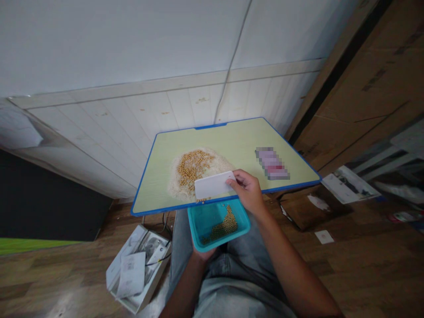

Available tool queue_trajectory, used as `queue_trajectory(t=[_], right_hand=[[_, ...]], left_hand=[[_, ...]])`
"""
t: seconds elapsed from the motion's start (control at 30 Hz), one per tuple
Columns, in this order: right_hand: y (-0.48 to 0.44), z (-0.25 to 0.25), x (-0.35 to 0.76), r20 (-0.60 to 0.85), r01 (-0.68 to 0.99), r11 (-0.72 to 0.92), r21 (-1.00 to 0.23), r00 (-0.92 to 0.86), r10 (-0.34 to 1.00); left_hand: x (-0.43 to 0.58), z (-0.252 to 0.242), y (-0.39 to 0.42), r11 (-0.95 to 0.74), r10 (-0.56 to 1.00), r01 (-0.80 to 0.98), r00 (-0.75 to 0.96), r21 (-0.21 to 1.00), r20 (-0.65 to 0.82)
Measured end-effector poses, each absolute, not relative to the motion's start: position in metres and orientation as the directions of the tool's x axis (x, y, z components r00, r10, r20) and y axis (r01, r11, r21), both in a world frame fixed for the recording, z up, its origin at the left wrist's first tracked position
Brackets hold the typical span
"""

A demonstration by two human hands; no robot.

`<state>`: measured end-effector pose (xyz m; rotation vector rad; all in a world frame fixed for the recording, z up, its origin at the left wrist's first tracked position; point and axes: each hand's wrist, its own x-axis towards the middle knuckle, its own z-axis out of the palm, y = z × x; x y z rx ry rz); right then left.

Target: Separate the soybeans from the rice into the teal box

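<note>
My right hand (247, 189) grips one end of a flat white card (212, 186), thumb on its near face. The card stands tilted on the board close to the near edge, with a few golden beads or beans (201, 201) at its foot. Behind it spreads a pile of white grains (174, 183) topped with golden round pieces (192, 165). Just under the board's edge, my left hand (203, 254) supports a teal plastic tub (195, 229) from below, its fingers mostly hidden. Inside the tub lie many golden pieces (228, 224).
The light green board (238, 137) has a blue rim and stands against a white wall. A pixelated pinkish item (272, 163) lies on its right side. On the floor, a white box (145, 287) with papers is at left. Brown cardboard (364, 97) stands at right.
</note>
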<state>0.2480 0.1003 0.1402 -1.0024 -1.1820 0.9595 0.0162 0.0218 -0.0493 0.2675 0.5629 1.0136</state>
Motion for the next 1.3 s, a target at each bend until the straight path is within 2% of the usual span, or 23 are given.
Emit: queue_trajectory(t=[0.07,0.13,0.3,0.57,0.77,0.93,1.3], right_hand=[[0.099,0.141,0.25,0.263,-0.064,0.273,-0.96,0.13,0.956],[0.098,0.141,0.251,0.264,-0.06,0.273,-0.96,0.128,0.956],[0.095,0.14,0.257,0.259,-0.063,0.268,-0.961,0.128,0.957],[0.087,0.142,0.257,0.282,-0.055,0.297,-0.953,0.197,0.939],[0.084,0.146,0.244,0.294,-0.065,0.309,-0.949,0.167,0.941],[0.083,0.143,0.235,0.334,0.0,0.336,-0.942,0.12,0.935],[0.085,0.14,0.217,0.401,0.083,0.392,-0.916,0.196,0.895]], left_hand=[[0.01,-0.07,0.019,0.56,0.828,-0.75,0.491,0.352,-0.271],[0.005,-0.087,0.017,0.6,0.8,-0.736,0.561,0.314,-0.214],[0.007,-0.101,0.017,0.588,0.806,-0.746,0.572,0.314,-0.151],[0.01,-0.086,0.02,0.578,0.806,-0.757,0.588,0.306,-0.067],[0.009,-0.082,0.021,0.578,0.806,-0.759,0.589,0.298,-0.062],[0.013,-0.081,0.021,0.57,0.813,-0.77,0.58,0.286,-0.058],[0.014,-0.076,0.023,0.581,0.802,-0.768,0.597,0.271,-0.028]])
